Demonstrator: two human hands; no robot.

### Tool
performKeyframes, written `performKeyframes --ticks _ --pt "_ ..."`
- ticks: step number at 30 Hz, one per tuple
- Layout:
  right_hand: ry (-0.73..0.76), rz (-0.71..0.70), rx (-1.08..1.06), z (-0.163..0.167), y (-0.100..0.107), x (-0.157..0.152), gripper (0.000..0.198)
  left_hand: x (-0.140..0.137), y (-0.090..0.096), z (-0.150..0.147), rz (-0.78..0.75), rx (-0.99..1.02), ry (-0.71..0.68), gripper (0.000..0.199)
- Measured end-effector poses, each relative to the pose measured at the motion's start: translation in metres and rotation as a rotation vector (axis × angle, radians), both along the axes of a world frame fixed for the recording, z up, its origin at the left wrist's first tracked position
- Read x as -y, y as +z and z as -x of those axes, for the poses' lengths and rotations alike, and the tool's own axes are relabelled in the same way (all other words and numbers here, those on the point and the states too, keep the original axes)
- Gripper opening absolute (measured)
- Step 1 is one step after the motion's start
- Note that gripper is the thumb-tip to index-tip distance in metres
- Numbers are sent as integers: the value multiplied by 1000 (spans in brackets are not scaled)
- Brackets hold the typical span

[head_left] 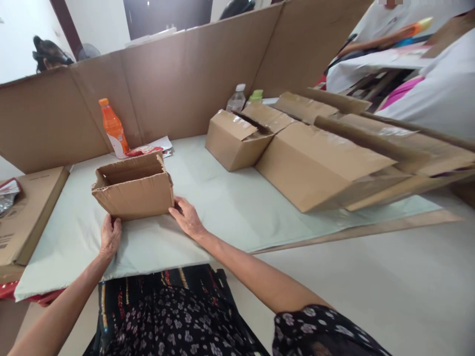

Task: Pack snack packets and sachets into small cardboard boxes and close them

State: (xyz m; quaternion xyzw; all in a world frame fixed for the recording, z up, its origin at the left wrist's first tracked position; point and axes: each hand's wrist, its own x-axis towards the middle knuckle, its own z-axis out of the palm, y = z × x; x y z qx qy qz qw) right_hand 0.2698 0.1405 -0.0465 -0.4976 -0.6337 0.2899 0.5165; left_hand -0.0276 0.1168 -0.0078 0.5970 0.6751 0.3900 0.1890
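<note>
Two bare hands steady a small open-topped brown cardboard box on the pale table sheet: left hand and right hand press loosely spread fingers against its lower front corners. Light and stiff-walled by the look, it seems best gripped at the sides.

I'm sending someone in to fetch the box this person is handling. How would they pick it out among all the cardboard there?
On the pale sheet covering the work surface, look at the near left part, in front of the orange drink bottle. The small open-topped cardboard box stands there, with the left hand and right hand at its lower corners. Unlike the taped boxes to the right, its top is open.
</note>
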Motion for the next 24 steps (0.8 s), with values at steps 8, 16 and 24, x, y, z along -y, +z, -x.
performKeyframes --ticks 8,16,24 --pt "11 18 46 1 -1 2 40 0 4 -1 36 21 23 34" --pt "9 -11 116 0 1 7 38 0 9 0 15 158 -53 28" --pt "-16 37 -44 -1 -6 19 67 -14 42 21 5 349 -263 96"
